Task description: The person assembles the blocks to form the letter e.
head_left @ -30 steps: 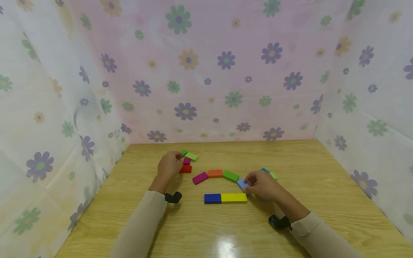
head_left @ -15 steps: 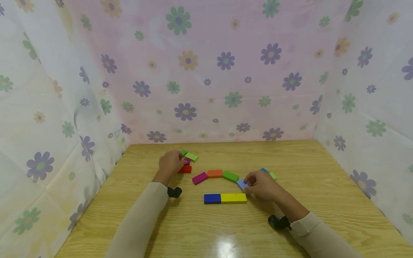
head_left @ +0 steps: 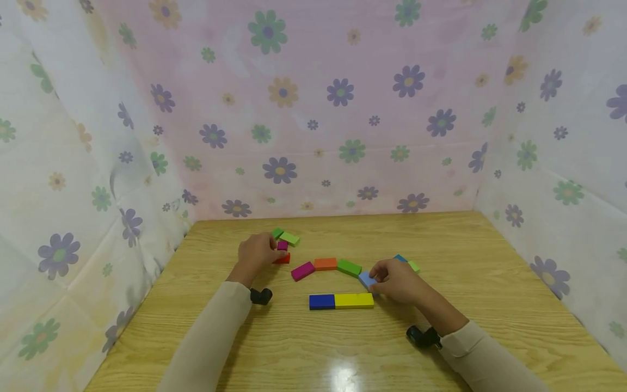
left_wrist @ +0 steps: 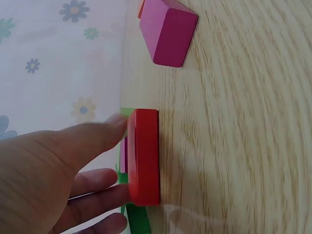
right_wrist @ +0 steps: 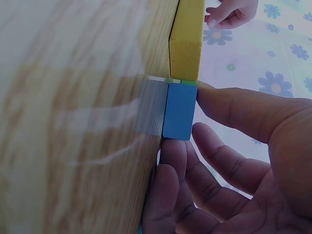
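Observation:
In the head view, my left hand [head_left: 256, 255] is over the small pile at the left, beside a red block [head_left: 283, 259]. The left wrist view shows its thumb and fingers apart, behind the red block's long side; contact is unclear. My right hand [head_left: 399, 280] pinches a light blue block [head_left: 366, 281], which lies on the table at the right end of a curved row. That row also holds a magenta block [head_left: 303, 271], an orange block [head_left: 325, 264] and a green block [head_left: 349, 267]. In the right wrist view, thumb and fingertips are at the blue block's [right_wrist: 180, 112] sides.
A dark blue block [head_left: 321, 302] and a longer yellow block [head_left: 354, 300] lie end to end in front of the row. Smaller magenta, green and light green blocks [head_left: 290, 238] lie past the left hand. A blue block [head_left: 400, 258] and another light green one [head_left: 413, 267] lie behind the right hand.
My left hand has shifted slightly over the pile, its thumb now lower, in front of the red block. The right hand and the light blue block stay in place.

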`<state>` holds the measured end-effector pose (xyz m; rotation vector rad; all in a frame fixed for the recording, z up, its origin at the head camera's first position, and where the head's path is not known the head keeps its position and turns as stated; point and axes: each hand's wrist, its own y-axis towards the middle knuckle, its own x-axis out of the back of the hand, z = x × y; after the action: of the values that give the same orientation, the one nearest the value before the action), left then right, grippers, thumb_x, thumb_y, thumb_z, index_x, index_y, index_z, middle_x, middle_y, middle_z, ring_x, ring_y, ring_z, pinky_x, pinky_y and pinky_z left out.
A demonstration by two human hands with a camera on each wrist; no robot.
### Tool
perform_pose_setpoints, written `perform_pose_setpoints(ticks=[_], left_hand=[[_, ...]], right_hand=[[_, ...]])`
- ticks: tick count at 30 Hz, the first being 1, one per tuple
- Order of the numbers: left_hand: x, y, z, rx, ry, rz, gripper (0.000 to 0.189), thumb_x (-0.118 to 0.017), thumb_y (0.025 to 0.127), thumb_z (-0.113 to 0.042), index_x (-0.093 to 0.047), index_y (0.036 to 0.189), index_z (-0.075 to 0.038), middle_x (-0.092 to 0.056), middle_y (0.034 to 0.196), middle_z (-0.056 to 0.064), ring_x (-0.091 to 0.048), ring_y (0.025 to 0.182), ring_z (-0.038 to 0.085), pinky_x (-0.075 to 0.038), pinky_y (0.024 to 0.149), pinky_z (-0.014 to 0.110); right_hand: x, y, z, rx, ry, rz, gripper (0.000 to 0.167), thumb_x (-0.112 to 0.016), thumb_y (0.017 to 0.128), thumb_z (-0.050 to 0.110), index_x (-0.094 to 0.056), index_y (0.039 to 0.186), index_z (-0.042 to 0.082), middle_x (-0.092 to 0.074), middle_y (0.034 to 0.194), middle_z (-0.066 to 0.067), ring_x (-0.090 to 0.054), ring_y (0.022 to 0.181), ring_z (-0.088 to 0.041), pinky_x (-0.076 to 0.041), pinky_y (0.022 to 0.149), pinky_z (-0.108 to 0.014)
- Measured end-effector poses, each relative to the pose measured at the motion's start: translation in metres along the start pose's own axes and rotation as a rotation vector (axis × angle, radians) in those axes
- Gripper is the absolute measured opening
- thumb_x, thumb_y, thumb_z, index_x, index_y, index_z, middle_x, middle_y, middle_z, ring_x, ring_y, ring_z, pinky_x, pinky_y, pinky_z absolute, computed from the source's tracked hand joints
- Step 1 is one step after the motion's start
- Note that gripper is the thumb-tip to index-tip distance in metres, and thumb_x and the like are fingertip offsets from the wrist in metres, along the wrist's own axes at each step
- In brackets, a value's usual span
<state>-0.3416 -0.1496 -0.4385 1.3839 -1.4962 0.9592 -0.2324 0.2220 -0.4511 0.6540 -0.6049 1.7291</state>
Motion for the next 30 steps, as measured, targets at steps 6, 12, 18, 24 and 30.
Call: perform_pose_setpoints(ticks=[6,12,18,24,30], left_hand=[[0.003,-0.005,0.003,-0.036,-0.007,0.031,0.045,-0.086,0.076,-0.059,-0.066,0.078,-0.018,-0.063,0.080,-0.002,-0.056,0.078,0.021,-0.038,0.078,0.042],[0.005,-0.006,0.003,-0.040,0.019,0.080,0.042,-0.082,0.078,-0.064,-0.072,0.077,-0.023,-0.066,0.079,-0.004,-0.057,0.078,0.020,-0.040,0.077,0.041],[0.006,-0.011,0.000,-0.062,0.053,0.127,0.036,-0.086,0.075,-0.058,-0.077,0.087,-0.025,-0.069,0.085,-0.008,-0.059,0.083,0.019,-0.042,0.086,0.048],[0.001,-0.009,0.001,-0.107,0.074,0.123,0.031,-0.086,0.078,-0.040,-0.078,0.103,-0.024,-0.072,0.098,-0.008,-0.061,0.091,0.020,-0.042,0.094,0.053],[0.000,-0.013,0.002,-0.112,0.071,0.103,0.024,-0.085,0.080,-0.038,-0.078,0.097,-0.023,-0.071,0.094,-0.008,-0.061,0.090,0.020,-0.042,0.093,0.050]], right_hand=[[0.000,0.000,-0.001,-0.002,-0.002,0.001,0.024,-0.084,0.087,0.019,-0.071,0.105,0.011,-0.067,0.098,-0.002,-0.062,0.090,-0.017,-0.053,0.078,-0.034],[0.001,0.000,0.000,0.000,-0.001,0.000,0.024,-0.084,0.087,0.019,-0.072,0.105,0.010,-0.067,0.098,-0.002,-0.063,0.090,-0.017,-0.054,0.078,-0.035],[0.001,-0.001,0.001,0.010,-0.002,0.000,0.024,-0.084,0.087,0.019,-0.072,0.105,0.010,-0.068,0.098,-0.003,-0.062,0.090,-0.017,-0.054,0.079,-0.035],[0.001,0.000,0.001,0.008,0.000,0.001,0.024,-0.084,0.087,0.018,-0.072,0.106,0.010,-0.068,0.099,-0.003,-0.063,0.091,-0.018,-0.055,0.079,-0.036],[0.000,0.000,0.000,-0.002,0.002,0.006,0.024,-0.084,0.087,0.020,-0.072,0.106,0.010,-0.068,0.099,-0.002,-0.063,0.091,-0.017,-0.054,0.079,-0.034]])
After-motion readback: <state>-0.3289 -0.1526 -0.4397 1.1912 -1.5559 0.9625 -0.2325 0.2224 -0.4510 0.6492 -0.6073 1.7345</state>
